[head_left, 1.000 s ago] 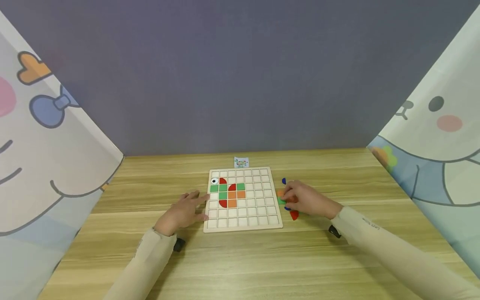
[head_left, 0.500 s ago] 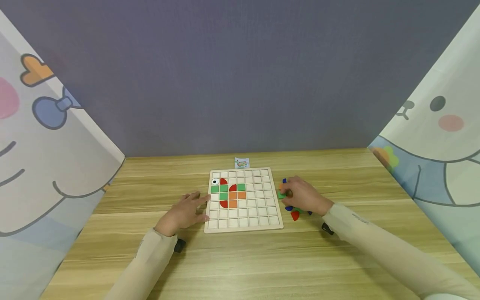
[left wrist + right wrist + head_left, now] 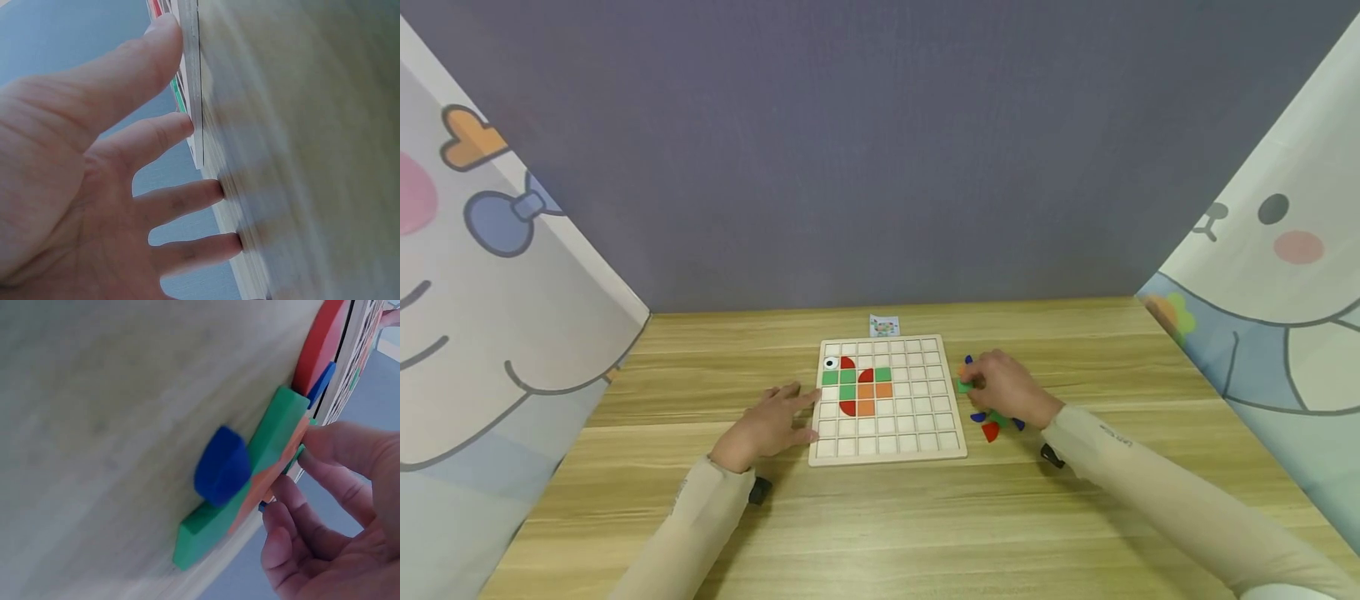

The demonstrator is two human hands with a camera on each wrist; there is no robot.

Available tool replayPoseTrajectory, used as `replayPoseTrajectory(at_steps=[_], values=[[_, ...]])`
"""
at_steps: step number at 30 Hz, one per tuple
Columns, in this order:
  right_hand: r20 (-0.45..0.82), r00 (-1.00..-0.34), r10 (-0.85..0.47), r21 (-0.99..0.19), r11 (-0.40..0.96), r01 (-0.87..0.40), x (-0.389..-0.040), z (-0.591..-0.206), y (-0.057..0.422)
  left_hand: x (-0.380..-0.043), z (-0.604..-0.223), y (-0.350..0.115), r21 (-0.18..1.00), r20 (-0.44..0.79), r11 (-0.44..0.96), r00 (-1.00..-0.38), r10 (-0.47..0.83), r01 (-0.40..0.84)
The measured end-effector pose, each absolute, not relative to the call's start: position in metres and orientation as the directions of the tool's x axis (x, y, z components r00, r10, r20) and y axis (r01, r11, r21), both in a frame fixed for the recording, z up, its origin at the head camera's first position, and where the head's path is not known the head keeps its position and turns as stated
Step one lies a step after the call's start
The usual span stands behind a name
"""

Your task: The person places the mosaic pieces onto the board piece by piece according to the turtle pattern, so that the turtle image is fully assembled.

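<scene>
Cream-sleeved left forearm (image 3: pixel 681 529) and cream-sleeved right forearm (image 3: pixel 1172 492) extend forward and inward. Bare left hand (image 3: pixel 764 429): back uppermost, fingers spread. Bare right hand (image 3: pixel 1011 392): thumb pinching against fingertips, outer fingers bent.

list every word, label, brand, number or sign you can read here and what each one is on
No text can be read for certain.
Right sleeve: a short line of dark lettering, too small and blurred to read.
Left sleeve: a faint dark marking, also too small to read.
Card: a small coloured picture; any words on it are too small to make out.
Board and loose pieces: no lettering visible.
</scene>
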State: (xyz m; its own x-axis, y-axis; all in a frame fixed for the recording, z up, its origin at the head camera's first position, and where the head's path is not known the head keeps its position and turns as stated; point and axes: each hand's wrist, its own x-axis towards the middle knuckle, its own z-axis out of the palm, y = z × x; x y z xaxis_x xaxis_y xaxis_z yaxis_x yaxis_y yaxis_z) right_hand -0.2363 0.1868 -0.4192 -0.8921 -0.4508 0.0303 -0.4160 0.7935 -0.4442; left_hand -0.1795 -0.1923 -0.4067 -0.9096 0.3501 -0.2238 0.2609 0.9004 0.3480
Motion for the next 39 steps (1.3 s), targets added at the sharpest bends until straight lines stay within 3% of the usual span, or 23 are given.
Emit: replayPoseTrajectory(at_steps=[7,12,17,27,39], values=[[0.034,-0.887,-0.460,-0.489,0.766,-0.416,-0.242,-0.422,0.187,-0.181,-0.407,-0.193,0.345,-0.218,0.902,-0.912,0.346,0.260],[0.131,-0.875,-0.467,-0.505,0.728,-0.464,-0.244,-0.421,0.184,-0.180,-0.408,-0.194,0.339,-0.224,0.903,-0.910,0.349,0.263],[0.203,-0.788,-0.581,-0.481,0.642,-0.597,-0.242,-0.416,0.171,-0.180,-0.408,-0.194,0.337,-0.220,0.904,-0.912,0.346,0.262],[0.175,-0.624,-0.761,-0.426,0.513,-0.745,-0.234,-0.413,0.111,-0.181,-0.407,-0.192,0.346,-0.222,0.904,-0.914,0.339,0.251],[0.087,-0.645,-0.759,-0.401,0.566,-0.720,-0.239,-0.417,0.080,-0.181,-0.405,-0.190,0.328,-0.227,0.908,-0.911,0.343,0.260]])
